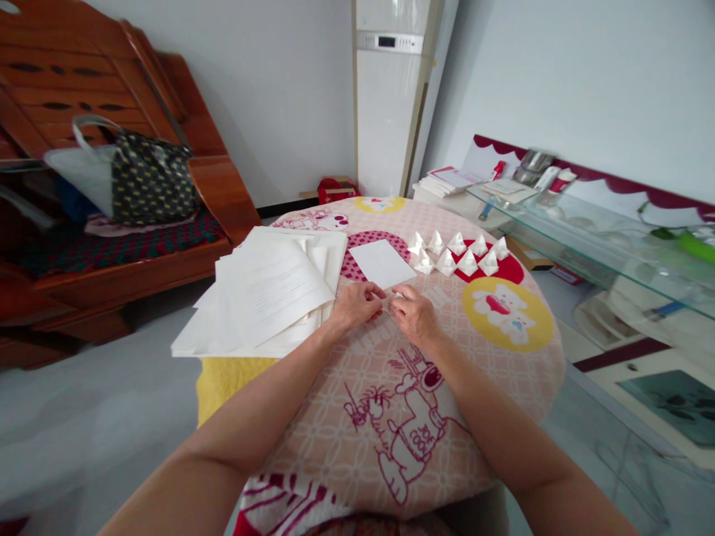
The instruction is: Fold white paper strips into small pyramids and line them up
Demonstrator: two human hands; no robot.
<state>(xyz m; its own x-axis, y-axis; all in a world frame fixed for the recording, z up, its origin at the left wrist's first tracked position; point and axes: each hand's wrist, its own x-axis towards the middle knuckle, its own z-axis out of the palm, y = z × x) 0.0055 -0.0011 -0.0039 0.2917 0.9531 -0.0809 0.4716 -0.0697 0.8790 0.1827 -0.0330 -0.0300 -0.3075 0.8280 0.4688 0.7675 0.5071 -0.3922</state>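
Observation:
My left hand [360, 306] and my right hand [414, 316] meet over the middle of the round table, fingertips pinched close together. Between them shows a small pale piece of paper [386, 302], mostly hidden by the fingers. Just beyond my fingertips a blank white sheet [382, 263] lies flat. To its right stand several folded white paper pyramids [445, 262], grouped in two rows. A loose stack of white papers [279, 294] spreads left of my left hand, its top sheet bearing faint print.
A patterned cloth [346, 417] covers the table. On the right is a glass-topped stand [603, 246] holding cups and papers. A wooden bench [134, 264] with a dotted bag [150, 179] stands at left. A tall white cabinet unit [388, 112] rises behind.

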